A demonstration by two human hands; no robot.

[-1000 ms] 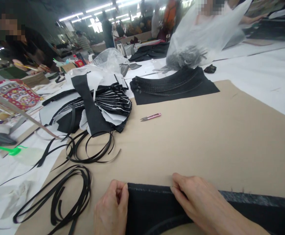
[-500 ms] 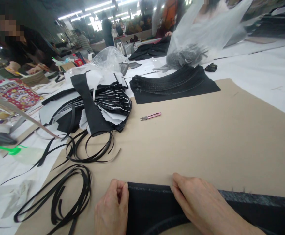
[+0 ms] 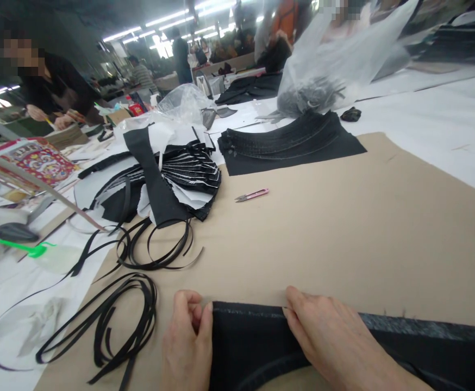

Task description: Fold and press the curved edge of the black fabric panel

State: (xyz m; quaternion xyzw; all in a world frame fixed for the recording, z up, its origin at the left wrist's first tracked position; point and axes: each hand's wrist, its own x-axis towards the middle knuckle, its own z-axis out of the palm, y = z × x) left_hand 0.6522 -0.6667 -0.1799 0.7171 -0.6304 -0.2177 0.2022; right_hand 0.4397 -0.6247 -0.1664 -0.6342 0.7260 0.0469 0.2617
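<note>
A black fabric piece (image 3: 254, 339) with a curved lower edge and a frayed, greyish strip along its top lies at the front of the brown board. My left hand (image 3: 188, 339) is closed at its upper left corner, the thumb against the edge and the other fingers curled. Farther right, my right hand (image 3: 329, 331) pinches the top edge between thumb and fingers. Beyond the hands, pink-handled thread snips (image 3: 252, 195) rest on the board, touched by neither hand.
Coiled black strips (image 3: 150, 326) lie to the left, below a tied bundle of black and white pieces (image 3: 191, 174). A stack of curved black pieces (image 3: 290, 144) sits at the board's far edge, before a clear plastic bag (image 3: 323, 70). Another person (image 3: 58, 87) works at far left.
My left hand's fingers have loosened and shifted slightly back from the thumb at the corner. The right hand stays almost in place. The view has turned slightly left.
</note>
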